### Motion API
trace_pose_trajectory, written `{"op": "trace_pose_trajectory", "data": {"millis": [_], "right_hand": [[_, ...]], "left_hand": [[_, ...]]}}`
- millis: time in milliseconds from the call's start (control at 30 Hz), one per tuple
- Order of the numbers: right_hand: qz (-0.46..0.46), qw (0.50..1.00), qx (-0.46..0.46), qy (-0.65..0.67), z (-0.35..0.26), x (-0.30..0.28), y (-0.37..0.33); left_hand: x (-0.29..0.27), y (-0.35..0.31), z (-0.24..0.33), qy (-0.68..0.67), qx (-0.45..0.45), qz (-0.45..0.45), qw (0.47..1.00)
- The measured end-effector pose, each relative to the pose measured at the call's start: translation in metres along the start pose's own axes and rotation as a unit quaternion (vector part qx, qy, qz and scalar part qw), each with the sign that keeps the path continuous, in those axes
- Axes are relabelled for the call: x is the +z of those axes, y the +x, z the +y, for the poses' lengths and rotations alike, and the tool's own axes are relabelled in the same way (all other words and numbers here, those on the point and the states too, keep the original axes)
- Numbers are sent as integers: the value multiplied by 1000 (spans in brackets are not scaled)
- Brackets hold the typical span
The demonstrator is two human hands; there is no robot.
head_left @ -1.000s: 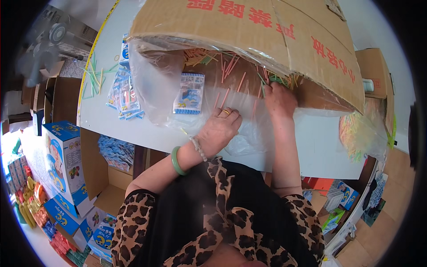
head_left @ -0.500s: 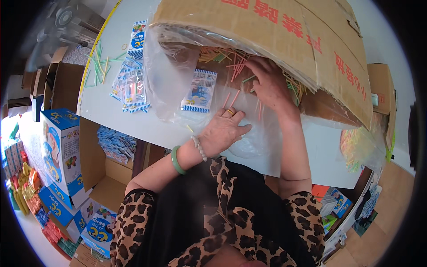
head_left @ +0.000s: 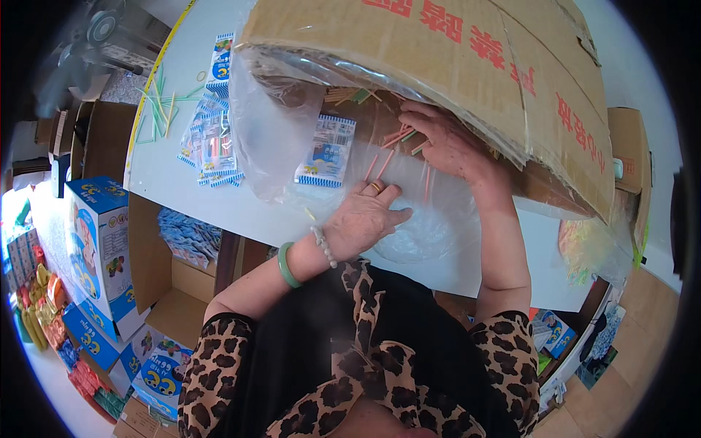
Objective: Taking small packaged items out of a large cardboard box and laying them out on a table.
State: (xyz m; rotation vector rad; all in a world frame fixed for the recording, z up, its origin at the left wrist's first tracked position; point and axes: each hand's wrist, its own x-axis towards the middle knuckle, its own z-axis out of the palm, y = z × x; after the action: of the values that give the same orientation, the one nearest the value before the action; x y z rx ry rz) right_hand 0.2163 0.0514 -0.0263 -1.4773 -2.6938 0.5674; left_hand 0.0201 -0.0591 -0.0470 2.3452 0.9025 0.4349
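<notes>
A cardboard box (head_left: 467,62) lies on its side, its mouth facing me, with a clear plastic liner (head_left: 270,150) spilling out over the table. Thin coloured sticks (head_left: 343,95) lie inside. At the opening, my right hand (head_left: 456,146) has its fingers curled around several pink and green sticks (head_left: 398,136). My left hand (head_left: 365,219) rests low on the liner, fingers bent, with two pink sticks (head_left: 385,165) poking out past its fingertips; its palm is hidden. A blue-and-white printed packet (head_left: 326,150) lies on the liner between the hands and the box's left side.
More packets (head_left: 213,142) are piled left of the liner, beside loose green and yellow sticks (head_left: 162,109). Below the table's left edge stand an open carton of packets (head_left: 190,233) and blue-and-white boxes (head_left: 102,248). A bag of pale sticks (head_left: 580,244) sits at the right.
My right hand has drawn slightly toward me, and the pink sticks by its fingers have come nearer the box's mouth. My left hand stays nearly still.
</notes>
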Motion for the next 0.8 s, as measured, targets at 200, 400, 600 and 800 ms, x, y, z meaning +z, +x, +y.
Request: {"op": "trace_pose_trajectory", "data": {"millis": [200, 400, 600, 800], "right_hand": [[89, 995, 29, 26, 37, 24, -18], [278, 949, 114, -91, 34, 10, 5], [330, 933, 121, -81, 24, 8, 15], [316, 941, 93, -73, 17, -4, 29]], "left_hand": [[-4, 2, 4, -9, 5, 6, 1000], [-2, 0, 3, -2, 9, -3, 1000], [-1, 2, 2, -5, 31, 40, 999], [-1, 1, 1, -2, 29, 54, 998]]}}
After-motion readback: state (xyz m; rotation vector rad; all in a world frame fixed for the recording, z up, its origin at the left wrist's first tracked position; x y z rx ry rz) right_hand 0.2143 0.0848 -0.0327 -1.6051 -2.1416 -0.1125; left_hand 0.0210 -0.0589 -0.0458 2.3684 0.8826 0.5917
